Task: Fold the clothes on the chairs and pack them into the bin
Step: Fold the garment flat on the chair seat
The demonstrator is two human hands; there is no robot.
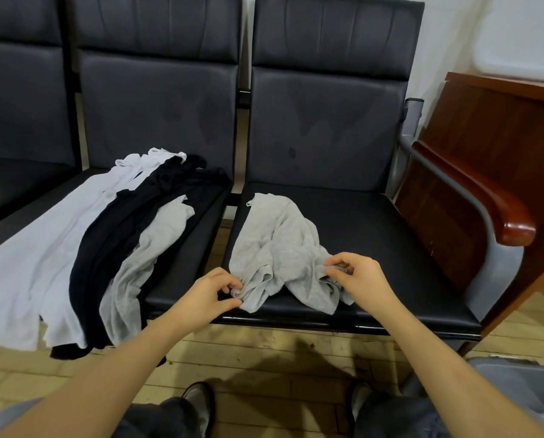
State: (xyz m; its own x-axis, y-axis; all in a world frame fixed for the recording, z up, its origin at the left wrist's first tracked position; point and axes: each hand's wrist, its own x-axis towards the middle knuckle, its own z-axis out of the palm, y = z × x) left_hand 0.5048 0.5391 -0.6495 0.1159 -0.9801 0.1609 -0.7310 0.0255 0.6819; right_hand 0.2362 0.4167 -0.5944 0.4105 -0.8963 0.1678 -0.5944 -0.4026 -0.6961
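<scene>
Head view: we look down at our two bare hands over a row of black chairs.
Left hand [213, 292]: our fingers are curled and pinch the near left edge of the grey shirt [280, 248].
Right hand [356, 273]: our fingers and thumb are bent together and pinch a bunched bit of the same shirt on its near right side.
Grey shirt: it lies crumpled on the seat of the right chair [374, 222], between our two hands and stretching away past our fingertips.
Other clothes: to the left of our left fingers, on the middle chair [182, 257], lie a white garment [43, 241], a black garment [122, 229] and a second grey garment [144, 257], side by side and hanging over the front edge.
Bin [523, 380]: we see a grey corner of it near our right arm, low and to the right of our fingers.
Armrest [498, 210]: brown wood, to the right of our right fingers.
Floor [264, 352]: pale wooden boards under our hands.
</scene>
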